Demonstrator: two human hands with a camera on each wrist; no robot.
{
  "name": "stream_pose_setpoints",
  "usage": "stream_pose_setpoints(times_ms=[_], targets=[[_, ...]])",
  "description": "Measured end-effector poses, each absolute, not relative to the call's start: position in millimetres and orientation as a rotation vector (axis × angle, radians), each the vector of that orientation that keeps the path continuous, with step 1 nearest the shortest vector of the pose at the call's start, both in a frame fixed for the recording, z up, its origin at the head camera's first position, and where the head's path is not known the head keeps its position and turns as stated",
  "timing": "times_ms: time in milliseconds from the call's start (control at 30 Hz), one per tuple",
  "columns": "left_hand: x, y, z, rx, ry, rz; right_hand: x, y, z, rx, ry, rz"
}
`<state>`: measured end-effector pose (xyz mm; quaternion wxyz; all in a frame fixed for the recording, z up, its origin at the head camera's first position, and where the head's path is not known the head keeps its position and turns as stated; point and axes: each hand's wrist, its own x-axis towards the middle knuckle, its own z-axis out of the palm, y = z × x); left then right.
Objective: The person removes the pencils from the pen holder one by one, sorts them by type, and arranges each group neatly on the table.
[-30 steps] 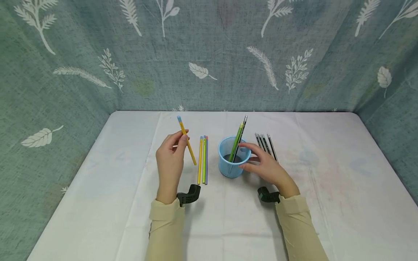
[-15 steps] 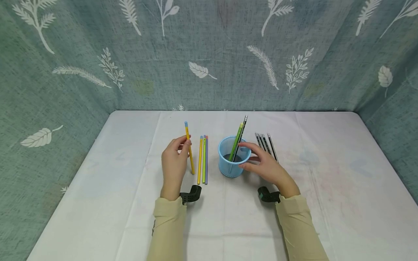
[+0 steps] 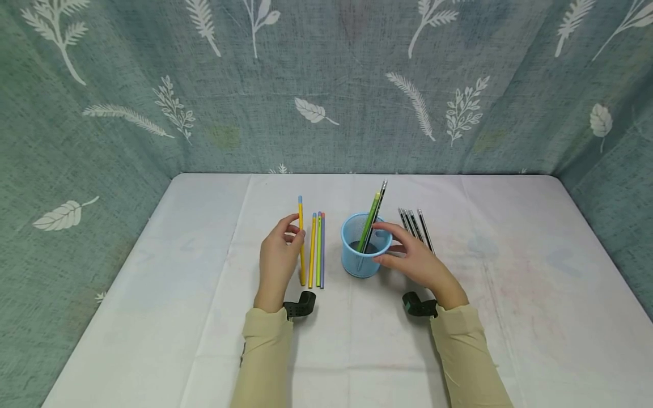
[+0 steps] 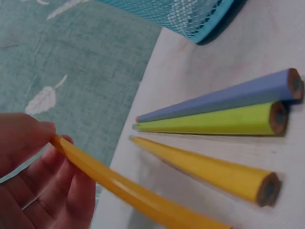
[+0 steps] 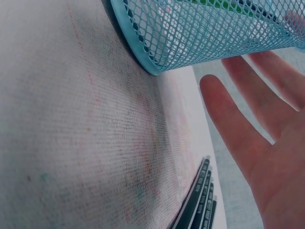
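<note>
My left hand [image 3: 278, 260] pinches a yellow pencil [image 3: 302, 267] with a blue end between thumb and fingers. In the left wrist view this yellow pencil [image 4: 124, 188] slants down from the fingertips. Just right of it lie another yellow pencil [image 3: 312, 252], a lime-green pencil [image 3: 318, 266] and a purple pencil [image 3: 323, 249], side by side. My right hand [image 3: 418, 265] holds the blue mesh pencil cup [image 3: 359, 267] at its right side, thumb and forefinger at the rim. Inside the cup lean a green pencil [image 3: 369, 221] and dark pencils [image 3: 382, 191] with silvery ends.
Several black pencils [image 3: 414, 224] lie right of the cup, partly hidden behind the right hand. A white cloth [image 3: 510, 340] covers the table. Behind it hangs a grey-green curtain [image 3: 357, 79] with white leaf prints.
My left hand has moved right and a little nearer, bringing its yellow pencil from a slant to nearly parallel beside the row. The right hand and the cup have stayed put.
</note>
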<state>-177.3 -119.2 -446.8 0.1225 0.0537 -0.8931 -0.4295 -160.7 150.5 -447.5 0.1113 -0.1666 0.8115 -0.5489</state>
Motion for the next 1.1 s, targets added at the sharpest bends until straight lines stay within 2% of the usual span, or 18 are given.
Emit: stream_pose_setpoints(times_ms=[467,1100], targets=[[-181.3,-119.8,-469.9,0.208,-2.722,-1.275,-160.4,150.0,-448.6,-0.510,2.373,-1.631],[-180.2,-117.8,-471.3,0.165,-2.865,-1.120,-159.8,148.6,-447.9,-0.525,2.372,-1.637]])
